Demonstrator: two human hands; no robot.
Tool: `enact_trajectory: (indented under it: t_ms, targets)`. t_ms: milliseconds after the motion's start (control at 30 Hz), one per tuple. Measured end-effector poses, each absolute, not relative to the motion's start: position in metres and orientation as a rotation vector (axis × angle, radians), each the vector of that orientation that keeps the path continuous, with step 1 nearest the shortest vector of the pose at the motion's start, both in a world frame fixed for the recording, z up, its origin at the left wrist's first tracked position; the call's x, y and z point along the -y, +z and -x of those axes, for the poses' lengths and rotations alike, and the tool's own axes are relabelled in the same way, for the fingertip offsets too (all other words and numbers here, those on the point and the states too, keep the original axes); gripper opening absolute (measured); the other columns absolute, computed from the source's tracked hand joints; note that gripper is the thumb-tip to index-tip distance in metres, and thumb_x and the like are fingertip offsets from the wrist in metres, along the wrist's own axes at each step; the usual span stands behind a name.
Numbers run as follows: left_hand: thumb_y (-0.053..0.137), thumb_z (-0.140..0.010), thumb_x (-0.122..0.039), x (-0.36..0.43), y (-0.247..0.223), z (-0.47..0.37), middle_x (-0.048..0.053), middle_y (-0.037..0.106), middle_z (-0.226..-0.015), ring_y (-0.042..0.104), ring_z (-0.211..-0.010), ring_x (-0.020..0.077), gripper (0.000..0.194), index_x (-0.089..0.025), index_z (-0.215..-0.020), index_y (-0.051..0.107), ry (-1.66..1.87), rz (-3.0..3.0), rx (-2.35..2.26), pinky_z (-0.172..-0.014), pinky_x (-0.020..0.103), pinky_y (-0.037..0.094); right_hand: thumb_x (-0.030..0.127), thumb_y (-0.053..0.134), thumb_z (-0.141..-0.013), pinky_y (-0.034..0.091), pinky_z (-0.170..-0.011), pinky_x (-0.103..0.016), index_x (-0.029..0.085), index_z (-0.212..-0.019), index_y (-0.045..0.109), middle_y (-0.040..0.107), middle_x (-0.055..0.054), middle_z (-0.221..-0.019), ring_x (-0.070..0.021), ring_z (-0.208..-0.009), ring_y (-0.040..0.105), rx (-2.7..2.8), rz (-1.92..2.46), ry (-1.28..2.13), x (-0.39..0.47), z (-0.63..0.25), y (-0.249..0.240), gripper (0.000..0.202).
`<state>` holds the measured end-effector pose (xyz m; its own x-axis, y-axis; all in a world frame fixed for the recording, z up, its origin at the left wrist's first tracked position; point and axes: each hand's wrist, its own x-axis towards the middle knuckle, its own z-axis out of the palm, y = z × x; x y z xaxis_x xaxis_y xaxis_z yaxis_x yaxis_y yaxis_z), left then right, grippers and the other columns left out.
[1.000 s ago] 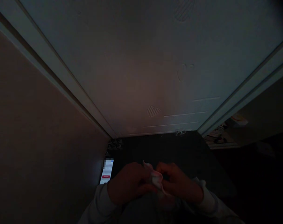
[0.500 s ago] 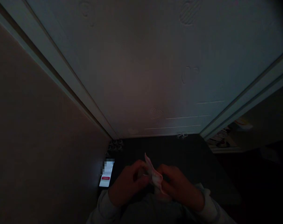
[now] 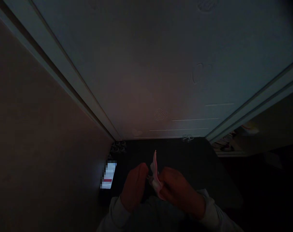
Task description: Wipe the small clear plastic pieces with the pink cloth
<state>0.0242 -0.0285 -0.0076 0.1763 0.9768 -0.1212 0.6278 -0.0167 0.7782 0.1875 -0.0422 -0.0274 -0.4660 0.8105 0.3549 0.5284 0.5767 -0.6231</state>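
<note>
In the dim head view, a thin, wavy-edged pink-and-white piece that looks like cloth (image 3: 155,170) stands upright near my body. My right hand (image 3: 181,188) is closed on its right side, fingers wrapped against it. To its left, my left hand (image 3: 136,183) is curled with fingertips pinched together. A tiny pale or shiny bit shows between those fingertips and the cloth; its kind is too dark to tell. Both hands are just above the dark tabletop (image 3: 146,151).
A lit phone (image 3: 109,175) lies at the left, by the brown panel (image 3: 52,135). Several small clear loop-shaped things (image 3: 118,146) are in the back left corner, with more clear pieces (image 3: 188,138) at the back edge. A pale embossed wall panel (image 3: 141,80) rises behind.
My left hand has drawn slightly away from the cloth, its fingers now more tightly curled. The cloth has turned more edge-on and risen a little in my right hand. The view has shifted slightly.
</note>
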Motion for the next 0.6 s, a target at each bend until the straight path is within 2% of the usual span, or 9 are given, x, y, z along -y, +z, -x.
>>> enact_trajectory:
  t_ms: [333,600]
  targets:
    - [0.019,-0.090,-0.022,0.0336,-0.0134,-0.0293,-0.005,0.038,-0.052,0.045,-0.046,0.0138,0.032,-0.024,-0.061,0.033,0.700,-1.929,-1.599,-0.046,0.026,0.031,0.016,0.045,-0.075,0.036,-0.049,-0.022,0.020,-0.076,0.053,0.061,0.000,-0.063,-0.0130,-0.052,0.054,1.908,1.144,0.850,0.0434,-0.1884,-0.0309,0.009]
    - [0.022,-0.090,-0.016,0.0353,-0.0155,-0.0308,-0.005,0.044,-0.050,0.049,-0.041,0.0130,0.033,-0.024,-0.063,0.038,0.808,-2.120,-1.609,-0.042,0.024,0.030,0.024,0.050,-0.072,0.030,-0.046,-0.021,0.020,-0.063,0.047,0.048,0.005,-0.054,-0.0103,-0.048,0.043,1.554,1.179,1.250,0.0446,-0.1829,-0.0297,0.010]
